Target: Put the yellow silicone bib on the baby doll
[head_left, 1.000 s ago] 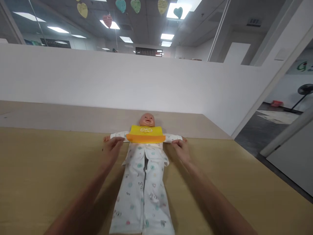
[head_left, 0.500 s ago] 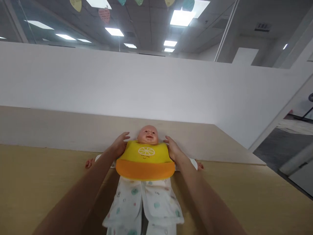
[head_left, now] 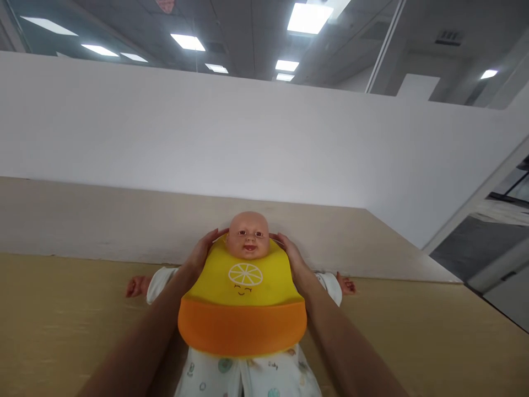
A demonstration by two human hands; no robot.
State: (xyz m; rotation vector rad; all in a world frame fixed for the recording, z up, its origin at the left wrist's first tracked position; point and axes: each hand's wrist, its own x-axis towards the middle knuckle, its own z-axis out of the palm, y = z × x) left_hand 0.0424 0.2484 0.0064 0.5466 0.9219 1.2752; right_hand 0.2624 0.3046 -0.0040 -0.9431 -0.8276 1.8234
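The left hand (head_left: 202, 253) and right hand (head_left: 291, 255) have advanced to either side of the neck of the doll (head_left: 248, 238), face-up on the desk (head_left: 74, 320). Grip on the bib (head_left: 243, 299) cannot be determined.

Bright ceiling panels (head_left: 309, 18) show through glass (head_left: 248, 47) above a white wall (head_left: 206, 132), with grey floor (head_left: 463, 248) at right.

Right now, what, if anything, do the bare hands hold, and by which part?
It cannot be told: the left hand and right hand flank the upper edges of the yellow bib with orange pocket, fingertips partly hidden by the bald baby doll.
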